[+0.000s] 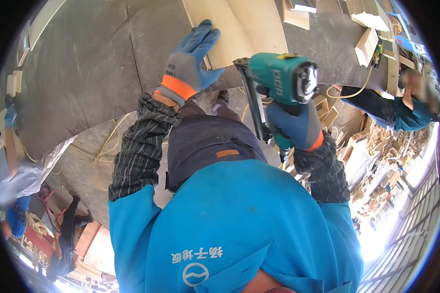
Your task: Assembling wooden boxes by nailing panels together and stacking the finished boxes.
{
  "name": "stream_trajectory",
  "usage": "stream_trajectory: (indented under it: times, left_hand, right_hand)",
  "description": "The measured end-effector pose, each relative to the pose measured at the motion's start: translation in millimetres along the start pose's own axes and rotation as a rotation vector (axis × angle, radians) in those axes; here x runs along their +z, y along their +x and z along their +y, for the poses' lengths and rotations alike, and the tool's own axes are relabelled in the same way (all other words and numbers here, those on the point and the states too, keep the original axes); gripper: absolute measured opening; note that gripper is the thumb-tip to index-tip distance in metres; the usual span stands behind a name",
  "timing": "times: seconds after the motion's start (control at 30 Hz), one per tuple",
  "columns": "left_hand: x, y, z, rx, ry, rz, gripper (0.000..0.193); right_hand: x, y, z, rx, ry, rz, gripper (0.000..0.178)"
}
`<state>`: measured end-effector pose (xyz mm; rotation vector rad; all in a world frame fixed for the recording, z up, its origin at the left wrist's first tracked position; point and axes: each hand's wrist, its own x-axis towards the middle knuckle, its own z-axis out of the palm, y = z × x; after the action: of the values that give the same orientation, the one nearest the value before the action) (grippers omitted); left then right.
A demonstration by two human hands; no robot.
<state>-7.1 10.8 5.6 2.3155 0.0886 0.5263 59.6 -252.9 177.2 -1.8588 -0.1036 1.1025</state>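
A pale wooden board [244,29] lies on the dark worktable [90,73], its near end close to the table's edge. My left hand [191,58], in a blue and grey glove with an orange cuff, is at the board's near left corner. Its fingers are stretched out and the thumb is apart, with the fingertips over the board's left edge. My right hand [300,122], gloved alike, is wrapped round the handle of a teal nail gun [277,75]. The gun's black magazine and nose are just right of the board's near end; whether the nose touches anything cannot be made out.
Wooden pieces [366,46] lie at the table's far right, beside a yellow hose [359,90]. A co-worker's arm [408,105] shows at the right; other people [17,171] are at the left. Scrap wood [371,151] is heaped on the floor to the right.
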Motion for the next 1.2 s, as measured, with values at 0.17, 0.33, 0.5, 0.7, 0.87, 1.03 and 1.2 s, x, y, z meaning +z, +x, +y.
stream_trajectory:
  times: [0.17, 0.33, 0.5, 0.7, 0.87, 1.03, 1.2]
  left_hand:
    - [-3, -3, 2, -0.023, -0.024, -0.014, 0.091]
    - [-5, -3, 1, -0.013, -0.045, -0.008, 0.095]
    - [-3, -6, 0, -0.016, -0.031, -0.015, 0.097]
    - [-3, -4, 1, -0.022, -0.046, -0.020, 0.095]
    - [-3, -3, 2, -0.016, -0.036, -0.001, 0.089]
    - [-5, -3, 4, -0.024, -0.020, -0.008, 0.087]
    - [-2, -2, 3, -0.014, -0.022, -0.005, 0.086]
  right_hand:
    - [17, 16, 1, 0.006, -0.074, -0.029, 0.030]
    - [21, 20, 6, 0.032, -0.103, -0.025, 0.030]
    - [23, 19, 4, 0.048, -0.153, -0.033, 0.030]
    - [25, 19, 2, 0.029, -0.148, -0.009, 0.030]
    - [13, 14, 4, 0.043, -0.096, 0.017, 0.031]
    - [-4, 15, 12, 0.055, -0.041, 0.064, 0.030]
    - [-12, 19, 18, 0.067, -0.061, 0.086, 0.029]
